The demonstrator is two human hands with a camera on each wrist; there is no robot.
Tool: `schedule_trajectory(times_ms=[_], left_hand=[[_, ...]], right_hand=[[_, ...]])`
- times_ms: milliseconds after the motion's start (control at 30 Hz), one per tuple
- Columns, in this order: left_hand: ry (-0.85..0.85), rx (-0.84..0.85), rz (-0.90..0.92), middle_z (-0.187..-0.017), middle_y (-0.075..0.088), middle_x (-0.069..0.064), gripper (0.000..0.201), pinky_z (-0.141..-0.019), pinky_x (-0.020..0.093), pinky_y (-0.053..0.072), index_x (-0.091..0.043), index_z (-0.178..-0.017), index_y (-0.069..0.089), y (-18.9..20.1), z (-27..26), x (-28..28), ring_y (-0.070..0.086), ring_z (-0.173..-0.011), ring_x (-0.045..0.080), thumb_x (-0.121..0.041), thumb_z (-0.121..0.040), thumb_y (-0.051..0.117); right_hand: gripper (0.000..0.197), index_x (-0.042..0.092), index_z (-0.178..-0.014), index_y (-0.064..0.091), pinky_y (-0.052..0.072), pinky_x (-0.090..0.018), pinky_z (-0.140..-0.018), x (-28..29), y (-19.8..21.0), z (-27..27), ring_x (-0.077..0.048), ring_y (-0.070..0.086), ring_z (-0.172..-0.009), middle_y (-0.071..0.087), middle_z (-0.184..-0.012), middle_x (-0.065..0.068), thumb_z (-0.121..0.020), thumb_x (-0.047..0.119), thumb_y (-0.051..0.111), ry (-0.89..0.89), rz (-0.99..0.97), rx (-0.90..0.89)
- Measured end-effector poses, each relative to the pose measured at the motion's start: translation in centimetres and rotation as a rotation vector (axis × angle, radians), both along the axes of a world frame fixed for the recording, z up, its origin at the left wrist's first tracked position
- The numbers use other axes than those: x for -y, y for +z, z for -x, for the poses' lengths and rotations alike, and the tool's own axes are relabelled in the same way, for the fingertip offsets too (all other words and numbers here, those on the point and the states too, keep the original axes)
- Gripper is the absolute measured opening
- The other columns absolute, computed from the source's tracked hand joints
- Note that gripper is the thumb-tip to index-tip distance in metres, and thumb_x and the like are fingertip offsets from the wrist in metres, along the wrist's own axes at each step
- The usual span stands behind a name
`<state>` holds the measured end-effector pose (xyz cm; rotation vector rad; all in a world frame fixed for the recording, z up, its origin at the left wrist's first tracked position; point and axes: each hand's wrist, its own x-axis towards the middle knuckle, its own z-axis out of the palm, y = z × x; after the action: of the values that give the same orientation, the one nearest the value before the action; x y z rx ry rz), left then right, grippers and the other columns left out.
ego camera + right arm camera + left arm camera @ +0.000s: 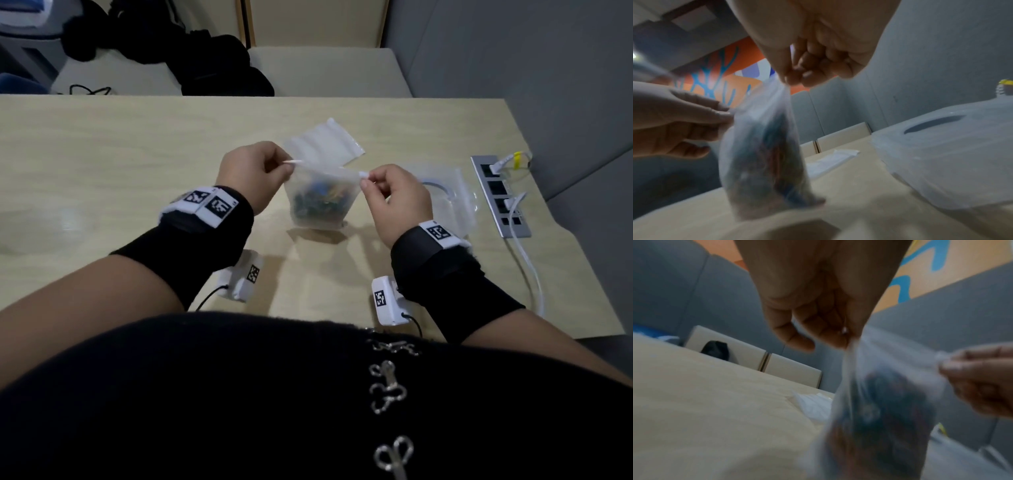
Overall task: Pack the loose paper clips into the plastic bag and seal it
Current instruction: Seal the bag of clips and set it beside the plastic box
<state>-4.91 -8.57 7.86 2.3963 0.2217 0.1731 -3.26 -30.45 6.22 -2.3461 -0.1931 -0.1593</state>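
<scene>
A pale wooden table (102, 154) fills the scene, with a person seated at it in dark clothing. On its right side lies a clear lidded plastic container (448, 198), and beyond that a metal socket strip (498, 195) with white cables plugged in. A flat, empty white bag (325, 142) lies further back on the table.

In the middle, a small translucent plastic bag (318, 202) hangs above the table, held up by its two top corners. The left hand (251, 174) pinches the left corner between thumb and fingertips, and the right hand (397, 202) pinches the right corner the same way, so the mouth is stretched between them. A clump of coloured paper clips (317, 200) sits low inside the bag.

The step appears to be closing the top. To do it well, I would keep the mouth taut and level, line up the two strips, then press along them from one corner to the other, keeping the clips well below the seal.

Whether the top is already partly sealed cannot be told; the strip is too thin and both wrist views are blurred. Single clips cannot be made out, nor whether any lie loose on the table.
</scene>
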Motion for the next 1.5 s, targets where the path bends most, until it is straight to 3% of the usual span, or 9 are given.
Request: schedule_trajectory(times_ms=[133,400,633,800,967,1133,1233,1367,1500], left_hand=[[-0.114,-0.224,-0.237,-0.097,0.071,0.005,0.016,-0.075,0.025,0.038,-0.017,-0.099,0.069,-0.4,-0.4,0.6,0.063,-0.094,0.025,-0.024,-0.089,0.06],[-0.302,-0.121,-0.391,-0.124,0.059,-0.009,0.04,-0.1,0.043,0.032,-0.038,-0.121,0.058,0.0,0.2,4.3,0.039,-0.126,0.025,-0.047,-0.083,0.061],[-0.324,0.012,-0.352,-0.101,0.069,-0.01,0.029,-0.093,0.04,0.029,-0.031,-0.097,0.07,-0.6,0.0,5.4,0.044,-0.115,0.022,-0.053,-0.083,0.061],[-0.305,0.042,-0.302,-0.097,0.067,-0.013,0.023,-0.088,0.035,0.022,-0.03,-0.09,0.069,-1.0,0.0,4.6,0.043,-0.114,0.022,-0.051,-0.083,0.062],[-0.247,-0.036,-0.333,-0.098,0.066,-0.012,0.019,-0.09,0.038,0.027,-0.029,-0.089,0.068,-0.9,-0.2,1.8,0.042,-0.117,0.025,-0.046,-0.084,0.063],[-0.188,-0.119,-0.323,-0.083,0.057,-0.014,0.015,-0.091,0.042,0.035,-0.028,-0.087,0.064,-0.9,-0.3,-0.2,0.047,-0.111,0.025,-0.042,-0.089,0.058],[-0.202,-0.14,-0.139,-0.1,0.068,-0.004,0.011,-0.086,0.037,0.044,-0.022,-0.093,0.054,-1.3,-0.5,0.3,0.059,-0.101,0.025,-0.033,-0.092,0.054],[-0.198,-0.222,0.007,-0.091,0.065,0.002,0.014,-0.072,0.027,0.034,-0.015,-0.103,0.05,-1.6,0.1,1.2,0.056,-0.083,0.024,-0.027,-0.097,0.046],[-0.167,-0.203,0.162,-0.079,0.07,0.001,0.006,-0.074,0.028,0.044,-0.019,-0.097,0.047,-1.6,0.1,1.9,0.065,-0.078,0.02,-0.025,-0.098,0.045]], right_hand=[[0.02,0.015,-0.102,0.064,0.041,-0.027,-0.078,0.5,-0.8,-0.8,-0.025,0.059,-0.097,0.067,-0.103,-0.006,-0.092,0.029,0.054,0.088,0.265,-0.21],[0.015,0.017,-0.094,0.072,0.035,-0.015,-0.075,-0.1,-0.6,-0.3,-0.01,0.054,-0.085,0.057,-0.095,0.003,-0.088,0.029,0.064,0.13,0.117,-0.136],[0.016,0.019,-0.097,0.075,0.041,-0.018,-0.076,-0.2,-0.6,0.0,-0.015,0.061,-0.089,0.062,-0.094,0.001,-0.087,0.029,0.066,0.203,0.12,-0.089],[0.011,0.023,-0.085,0.071,0.047,-0.042,-0.088,-0.5,-0.8,0.2,-0.017,0.061,-0.088,0.052,-0.086,0.011,-0.087,0.031,0.063,0.234,0.159,-0.031],[0.01,0.019,-0.083,0.068,0.048,-0.046,-0.088,0.4,-1.2,-0.5,-0.022,0.062,-0.088,0.06,-0.092,0.002,-0.086,0.026,0.061,0.103,0.153,0.0],[0.011,0.016,-0.086,0.063,0.049,-0.042,-0.087,1.1,-1.4,-0.8,-0.024,0.06,-0.084,0.056,-0.095,0.001,-0.088,0.024,0.056,0.022,0.134,-0.022],[0.013,0.011,-0.096,0.06,0.044,-0.029,-0.085,0.4,-1.8,-0.8,-0.024,0.058,-0.092,0.056,-0.106,-0.008,-0.09,0.02,0.053,0.001,0.076,-0.094],[0.039,0.015,-0.12,0.05,0.048,-0.034,-0.094,-0.2,-2.8,-0.2,-0.02,0.058,-0.108,0.061,-0.118,-0.005,-0.086,0.03,0.062,0.055,-0.057,-0.362],[0.028,0.013,-0.116,0.051,0.04,-0.028,-0.075,-0.5,-2.9,-0.5,-0.028,0.059,-0.1,0.063,-0.102,-0.008,-0.094,0.03,0.051,0.014,0.031,-0.451]])
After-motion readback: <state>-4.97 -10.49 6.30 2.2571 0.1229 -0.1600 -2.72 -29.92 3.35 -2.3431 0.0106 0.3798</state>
